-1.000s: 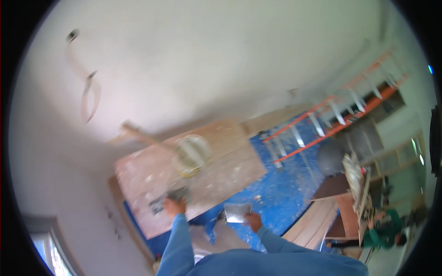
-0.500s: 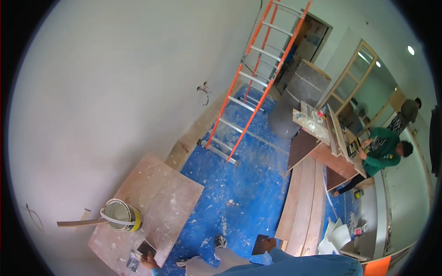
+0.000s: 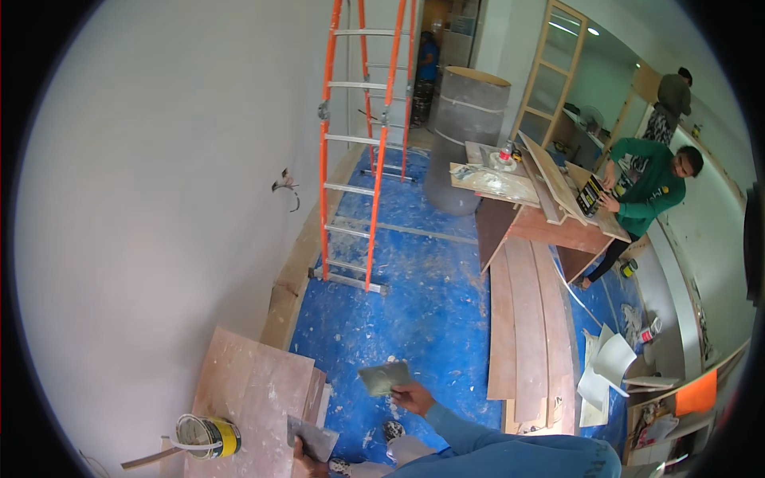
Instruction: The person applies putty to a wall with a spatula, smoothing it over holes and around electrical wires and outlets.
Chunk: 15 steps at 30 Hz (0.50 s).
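In my right hand (image 3: 413, 397), fingers closed on its edge, is a flat rectangular grey-green scraper plate (image 3: 382, 378) above the blue floor covering. My left hand (image 3: 307, 460), partly cut off at the lower edge, grips another flat metal scraper plate (image 3: 317, 438) beside the plywood board. The two plates are apart. To the left stands an open bucket (image 3: 227, 437), yellow and black, its white handle folded over. Its contents do not show clearly. A wooden strip (image 3: 151, 457) sticks out leftward beside the bucket. Under it is a stained plywood board (image 3: 247, 374).
An orange ladder (image 3: 351, 189) stands ahead beside the pale wall (image 3: 143, 199). To the right are long wooden planks (image 3: 530, 319) and a makeshift table (image 3: 538, 219). There a person in green (image 3: 649, 187) handles a black-and-yellow container. Another person (image 3: 674, 95) is farther back.
My view has turned rightward. My right hand has raised its plate up and forward. My left hand has lifted its plate and moved right, away from the bucket.
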Motion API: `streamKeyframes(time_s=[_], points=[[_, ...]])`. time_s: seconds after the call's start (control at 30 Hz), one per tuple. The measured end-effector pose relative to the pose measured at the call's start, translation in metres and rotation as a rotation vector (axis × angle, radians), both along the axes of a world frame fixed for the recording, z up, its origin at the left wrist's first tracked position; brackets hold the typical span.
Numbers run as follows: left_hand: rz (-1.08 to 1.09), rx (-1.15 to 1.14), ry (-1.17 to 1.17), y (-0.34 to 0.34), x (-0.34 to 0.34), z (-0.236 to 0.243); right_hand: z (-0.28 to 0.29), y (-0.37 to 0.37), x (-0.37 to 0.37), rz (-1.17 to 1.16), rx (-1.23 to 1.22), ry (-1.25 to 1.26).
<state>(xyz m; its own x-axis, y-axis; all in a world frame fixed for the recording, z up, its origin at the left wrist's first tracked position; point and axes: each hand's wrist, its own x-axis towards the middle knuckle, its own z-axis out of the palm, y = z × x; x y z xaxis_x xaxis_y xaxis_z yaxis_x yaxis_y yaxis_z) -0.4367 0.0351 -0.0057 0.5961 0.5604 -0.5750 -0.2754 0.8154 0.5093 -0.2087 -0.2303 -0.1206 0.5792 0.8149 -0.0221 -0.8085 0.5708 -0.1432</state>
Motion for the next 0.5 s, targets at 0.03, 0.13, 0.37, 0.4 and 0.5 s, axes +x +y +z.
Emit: streamKeyframes(time_s=[0.03,0.13,0.37,0.4,0.5], points=[[-0.029,0.021,-0.001,0.0,0.013,0.016,0.024,0.022,0.004,-0.009,-0.328,-0.118],[-0.126,0.035,-0.008,-0.006,0.04,0.029,0.139,0.071,0.02,-0.121,-0.879,-0.554],[-0.174,-0.119,-0.014,-0.036,0.074,0.027,0.203,0.069,0.016,-0.204,-0.902,-0.789],[-0.154,-0.164,0.005,-0.038,0.078,0.031,0.21,0.062,0.01,-0.157,-0.939,-0.91],[-0.189,-0.213,0.056,-0.038,0.079,0.031,0.226,0.055,-0.012,-0.098,-0.861,-1.285]])
